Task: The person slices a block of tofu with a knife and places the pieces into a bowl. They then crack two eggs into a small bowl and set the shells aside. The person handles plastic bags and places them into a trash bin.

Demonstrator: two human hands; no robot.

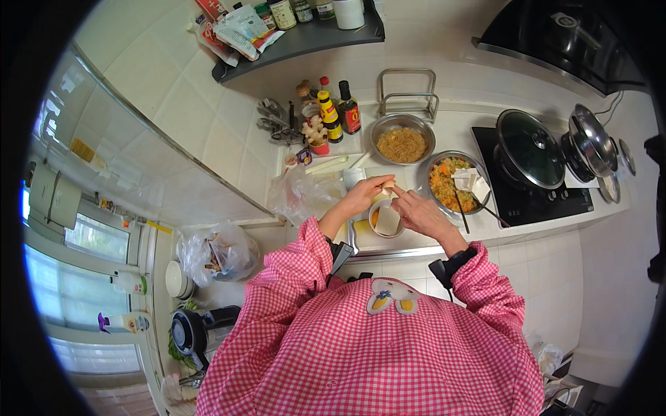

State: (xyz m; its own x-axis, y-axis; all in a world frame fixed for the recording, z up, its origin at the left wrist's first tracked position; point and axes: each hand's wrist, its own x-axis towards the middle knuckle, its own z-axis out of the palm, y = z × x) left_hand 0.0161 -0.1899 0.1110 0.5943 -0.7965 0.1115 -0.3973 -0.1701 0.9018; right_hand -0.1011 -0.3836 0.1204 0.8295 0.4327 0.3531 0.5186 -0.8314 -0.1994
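Above a small white bowl [399, 231], my left hand [359, 196] and my right hand [420, 212] come together on an eggshell [387, 185]. The left fingers hold the shell from one side, while the right fingertips touch it from the other. Inside the bowl lies an orange egg yolk [374, 217], beside a pale flat-looking patch that I cannot identify. Just behind my left hand is the broad metal blade of what looks like a cleaver [354, 177]. Right of my right hand stands a metal bowl [433, 200] of chopped orange and green vegetables [442, 182] with white pieces [471, 182] on top.
Chopsticks [462, 210] lean out over the vegetable bowl's front rim. A metal bowl of brown shredded food [400, 144] stands behind. The cooktop [562, 205] carries a lidded pan [530, 148]. Sauce bottles [330, 117], ginger [315, 130] and a plastic bag [302, 192] are at the left.
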